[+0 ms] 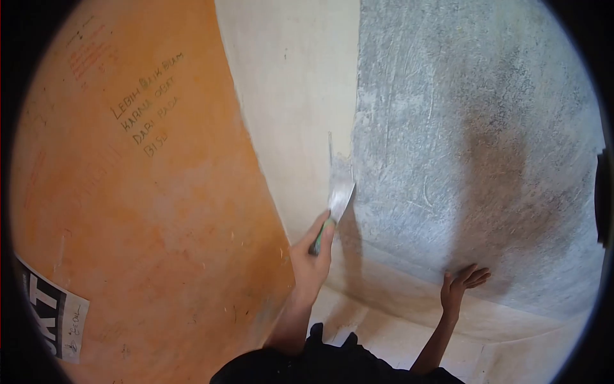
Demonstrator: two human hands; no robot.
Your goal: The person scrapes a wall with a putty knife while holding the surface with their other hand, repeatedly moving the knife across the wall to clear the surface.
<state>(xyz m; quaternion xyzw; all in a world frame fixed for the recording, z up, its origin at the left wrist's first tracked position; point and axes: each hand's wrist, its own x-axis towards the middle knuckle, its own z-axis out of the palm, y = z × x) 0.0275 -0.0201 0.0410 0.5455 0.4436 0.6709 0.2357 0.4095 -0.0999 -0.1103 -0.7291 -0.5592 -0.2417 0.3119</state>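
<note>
My left hand (311, 259) is closed round the green and black handle of a putty knife (341, 194). Its wide metal blade points up and lies against the cream wall strip (291, 70), beside the edge of the rough grey wall (409, 128). A smeared grey patch (342, 168) shows just above the blade, with a thin dark line running up from it. Lower on the right, my right hand (462, 286) has its fingers spread near the bottom of the grey area; whether the palm presses on the wall cannot be told.
An orange wall (192, 224) with handwriting fills the left side. A printed paper sticker (73, 323) is on it at lower left. Pale surface (384, 333) shows below the grey area. A dark object (602, 198) stands at the right edge.
</note>
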